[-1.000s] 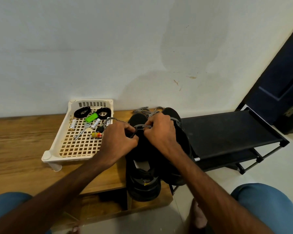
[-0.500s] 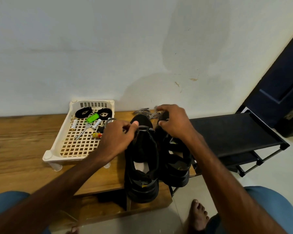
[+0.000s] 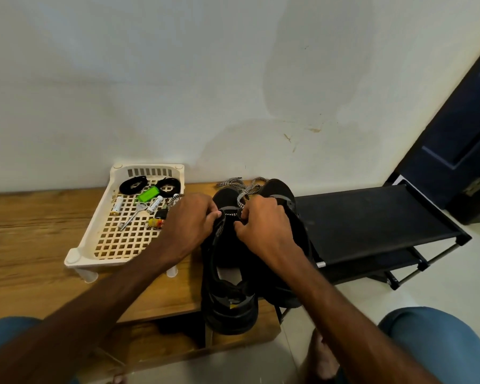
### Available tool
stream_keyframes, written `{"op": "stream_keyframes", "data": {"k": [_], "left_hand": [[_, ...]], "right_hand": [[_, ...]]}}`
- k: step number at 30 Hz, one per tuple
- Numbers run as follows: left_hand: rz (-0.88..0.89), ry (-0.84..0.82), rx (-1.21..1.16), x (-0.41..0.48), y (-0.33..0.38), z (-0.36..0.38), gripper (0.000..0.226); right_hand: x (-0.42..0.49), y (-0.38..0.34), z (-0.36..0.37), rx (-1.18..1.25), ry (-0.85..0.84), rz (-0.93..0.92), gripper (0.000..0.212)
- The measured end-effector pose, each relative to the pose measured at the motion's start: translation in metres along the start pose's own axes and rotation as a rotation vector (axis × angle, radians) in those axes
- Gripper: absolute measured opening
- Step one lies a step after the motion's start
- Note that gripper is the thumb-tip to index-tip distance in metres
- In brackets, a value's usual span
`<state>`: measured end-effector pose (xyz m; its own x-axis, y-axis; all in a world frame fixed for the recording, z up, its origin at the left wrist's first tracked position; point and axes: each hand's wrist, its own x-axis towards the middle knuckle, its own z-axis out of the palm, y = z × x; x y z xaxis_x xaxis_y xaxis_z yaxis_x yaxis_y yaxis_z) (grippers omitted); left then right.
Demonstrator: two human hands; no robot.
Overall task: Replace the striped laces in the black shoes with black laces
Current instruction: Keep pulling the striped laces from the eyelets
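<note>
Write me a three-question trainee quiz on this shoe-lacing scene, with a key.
1. True or false: the black laces lie coiled in the white tray.
2. The left hand and the right hand both pinch which? A) striped lace B) a sock C) a brush
3. Fill in: the black shoes stand on a ___ bench.
Key: 1 true; 2 A; 3 wooden.
</note>
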<state>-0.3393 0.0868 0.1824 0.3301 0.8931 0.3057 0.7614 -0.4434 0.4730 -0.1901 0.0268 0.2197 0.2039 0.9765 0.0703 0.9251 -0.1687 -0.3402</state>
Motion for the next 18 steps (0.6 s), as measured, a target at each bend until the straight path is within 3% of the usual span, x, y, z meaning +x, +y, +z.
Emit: {"op": "stream_keyframes", "data": {"k": [4,8,12,13,14,16,18], "left_hand": [[-0.044,-0.060,-0.050,0.001,0.000,0.003,0.012],[-0.186,-0.105,-0.199,0.009,-0.010,-0.007,0.020],[-0.642,-0.174,-0.962,0.020,-0.025,-0.026,0.026],[-0.681,-0.181,-1.057,0.020,-0.026,-0.029,0.024],[-0.651,-0.166,-1.004,0.019,-0.026,-0.028,0.021],[-0.403,-0.018,-0.519,0.015,-0.028,-0.020,0.015],[-0.114,0.140,-0.149,0.010,-0.026,-0.013,0.023]], "right_hand": [[0.002,-0.001,0.000,-0.030,0.066,0.007,0.011],[0.004,0.005,0.003,-0.050,0.083,0.007,0.018],[0.006,0.009,0.003,-0.048,0.080,0.007,0.022],[0.006,0.010,0.002,-0.044,0.079,0.004,0.020],[0.006,0.009,0.001,-0.041,0.079,0.002,0.018],[0.006,0.009,0.001,-0.042,0.083,-0.006,0.014],[0.006,0.009,0.001,-0.041,0.088,-0.012,0.014]]}}
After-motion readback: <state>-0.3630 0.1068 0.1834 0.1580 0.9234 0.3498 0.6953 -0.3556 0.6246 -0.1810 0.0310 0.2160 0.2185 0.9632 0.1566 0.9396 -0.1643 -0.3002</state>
